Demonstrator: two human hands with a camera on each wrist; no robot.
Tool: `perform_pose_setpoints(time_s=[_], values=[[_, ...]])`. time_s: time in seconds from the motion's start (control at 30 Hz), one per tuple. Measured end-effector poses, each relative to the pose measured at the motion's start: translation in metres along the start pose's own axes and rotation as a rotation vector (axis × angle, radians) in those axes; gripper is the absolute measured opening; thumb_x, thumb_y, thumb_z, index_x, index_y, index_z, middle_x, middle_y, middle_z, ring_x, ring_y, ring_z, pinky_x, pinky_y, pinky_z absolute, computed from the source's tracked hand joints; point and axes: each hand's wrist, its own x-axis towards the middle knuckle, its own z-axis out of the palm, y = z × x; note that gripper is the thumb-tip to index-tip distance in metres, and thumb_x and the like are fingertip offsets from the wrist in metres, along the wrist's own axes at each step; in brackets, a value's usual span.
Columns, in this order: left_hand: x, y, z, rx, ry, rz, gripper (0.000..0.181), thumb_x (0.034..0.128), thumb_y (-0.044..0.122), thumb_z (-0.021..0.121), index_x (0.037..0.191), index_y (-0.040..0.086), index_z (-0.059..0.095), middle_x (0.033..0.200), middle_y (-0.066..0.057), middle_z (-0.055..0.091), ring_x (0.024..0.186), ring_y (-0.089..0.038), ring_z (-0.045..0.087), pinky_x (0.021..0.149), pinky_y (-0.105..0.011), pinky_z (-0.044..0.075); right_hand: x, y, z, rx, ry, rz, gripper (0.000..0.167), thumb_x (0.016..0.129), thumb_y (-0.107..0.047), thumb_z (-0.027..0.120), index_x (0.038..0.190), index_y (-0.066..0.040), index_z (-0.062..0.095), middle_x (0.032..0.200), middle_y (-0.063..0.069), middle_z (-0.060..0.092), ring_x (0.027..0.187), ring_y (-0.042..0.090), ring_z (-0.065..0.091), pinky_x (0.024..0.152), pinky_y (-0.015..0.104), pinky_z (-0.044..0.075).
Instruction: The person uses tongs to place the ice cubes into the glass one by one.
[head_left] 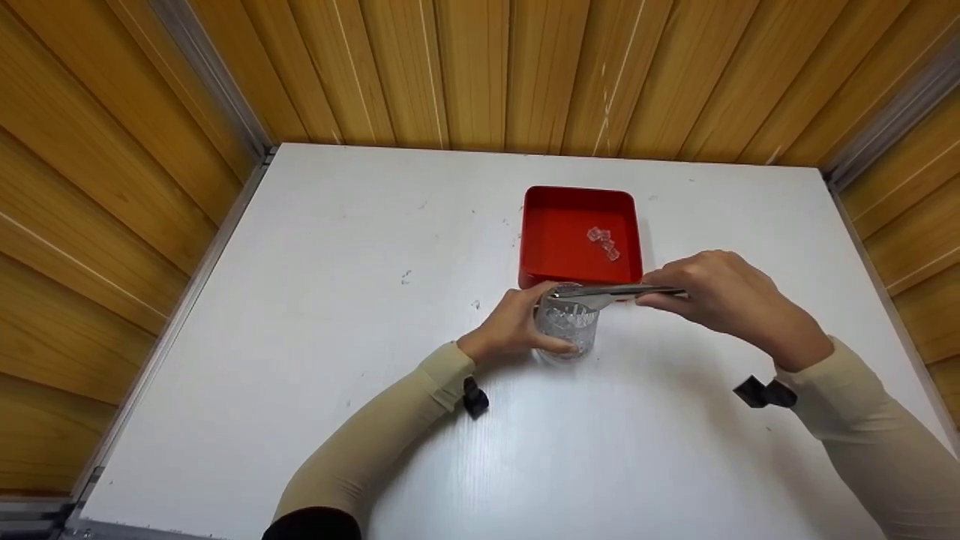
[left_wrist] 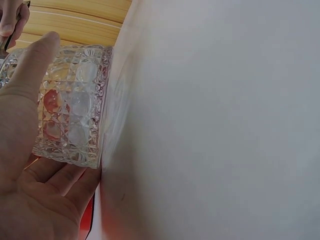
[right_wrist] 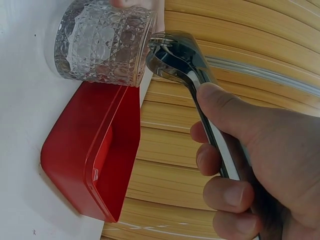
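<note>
A clear, cut-pattern glass stands upright on the white table. My left hand grips it around the side; in the left wrist view the thumb lies along one side of the glass and the fingers reach round the other. My right hand holds metal tongs, their tips over the mouth of the glass. In the right wrist view the tongs' head is right at the rim. Whether anything sits between the tips cannot be made out.
Just behind the glass is a red square tray. Several clear ice-like cubes lie in its right part. Small clear specks dot the white table. Wood-panelled walls rise at the back and both sides.
</note>
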Motion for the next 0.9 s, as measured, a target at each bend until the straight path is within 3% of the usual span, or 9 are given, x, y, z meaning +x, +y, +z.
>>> perform_pose_setpoints(time_s=[0.17, 0.37, 0.63, 0.9], values=[[-0.0001, 0.0001, 0.0002, 0.016, 0.010, 0.007, 0.082, 0.0709, 0.040, 0.095, 0.140, 0.017, 0.058, 0.115, 0.005, 0.072, 0.096, -0.008, 0.063, 0.086, -0.021, 0.050, -0.0005, -0.0002, 0.0014, -0.020, 0.017, -0.008, 0.018, 0.084, -0.023, 0.087, 0.100, -0.014, 0.082, 0.081, -0.005, 0.075, 0.060, 0.005, 0.055, 0.054, 0.026, 0.047], [0.0000, 0.0004, 0.0001, 0.057, 0.017, 0.000, 0.080, 0.0691, 0.043, 0.096, 0.134, 0.015, 0.060, 0.112, 0.004, 0.072, 0.092, -0.009, 0.062, 0.083, -0.021, 0.049, 0.0001, 0.0022, 0.0053, -0.039, 0.036, 0.012, 0.033, 0.084, -0.028, 0.087, 0.111, -0.012, 0.079, 0.082, -0.002, 0.074, 0.058, 0.006, 0.053, 0.051, 0.025, 0.044], [0.0003, 0.0009, 0.0000, 0.047, 0.012, -0.020, 0.081, 0.0692, 0.042, 0.096, 0.136, 0.013, 0.059, 0.114, 0.002, 0.071, 0.096, -0.010, 0.062, 0.085, -0.022, 0.050, -0.0010, 0.0058, 0.0078, -0.033, 0.051, 0.012, 0.037, 0.083, -0.027, 0.088, 0.115, -0.012, 0.078, 0.088, 0.000, 0.077, 0.059, 0.007, 0.056, 0.051, 0.025, 0.045], [0.0001, 0.0008, -0.0002, 0.051, 0.019, -0.003, 0.085, 0.0688, 0.043, 0.096, 0.139, 0.012, 0.058, 0.117, 0.000, 0.071, 0.098, -0.010, 0.062, 0.089, -0.022, 0.050, -0.0005, 0.0083, 0.0081, -0.019, 0.045, 0.019, 0.038, 0.082, -0.027, 0.089, 0.116, -0.012, 0.078, 0.090, 0.001, 0.077, 0.061, 0.007, 0.057, 0.053, 0.026, 0.047]])
